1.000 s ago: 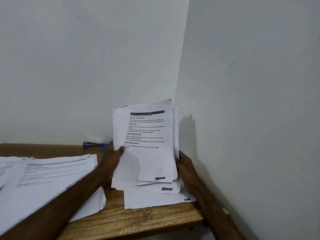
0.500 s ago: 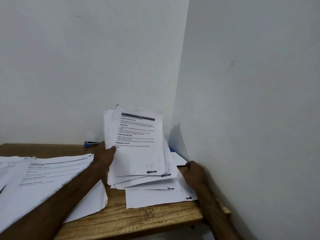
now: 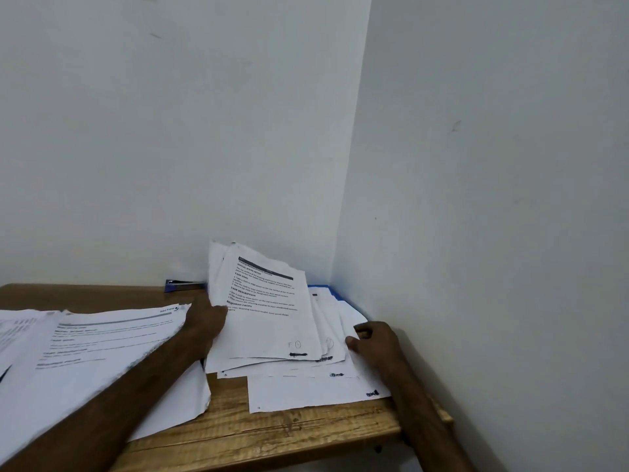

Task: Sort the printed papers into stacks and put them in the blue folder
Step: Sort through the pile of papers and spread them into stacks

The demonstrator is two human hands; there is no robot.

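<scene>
Blue folder mostly buried under fanned papers; stapler right end hidden behind them; left stack cropped, print blurred.

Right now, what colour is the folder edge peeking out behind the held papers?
Blue; the folder edge shows in the head view.

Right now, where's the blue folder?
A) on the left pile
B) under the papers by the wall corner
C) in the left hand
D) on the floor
B: only an edge of the blue folder shows, sticking out from beneath the papers at the wall corner.
</scene>
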